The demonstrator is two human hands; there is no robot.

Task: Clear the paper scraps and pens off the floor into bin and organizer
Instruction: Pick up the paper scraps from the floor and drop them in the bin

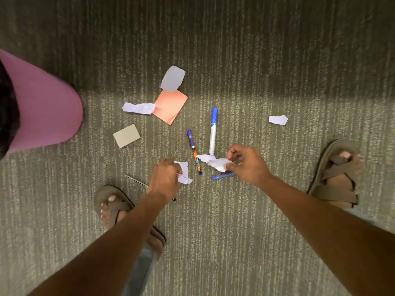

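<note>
My left hand point(164, 179) is closed on a white paper scrap point(184, 172) low over the carpet. My right hand point(248, 163) pinches another crumpled white scrap point(218, 163). Between and around my hands lie a blue-capped white marker point(213, 131), a purple and orange pen point(194, 151), a blue pen point(222, 175) partly under my right hand, and a thin dark pen point(136, 181) partly hidden by my left wrist. Farther off lie an orange sheet point(171, 106), a grey scrap point(172, 79), a crumpled white strip point(139, 107), a tan card point(126, 135) and a small white scrap point(278, 120).
A pink bin point(47, 107) stands at the left edge on the grey-green carpet point(256, 60). My sandalled feet are planted at lower left point(113, 206) and at right point(335, 174) of the scattered items. No organizer is in view.
</note>
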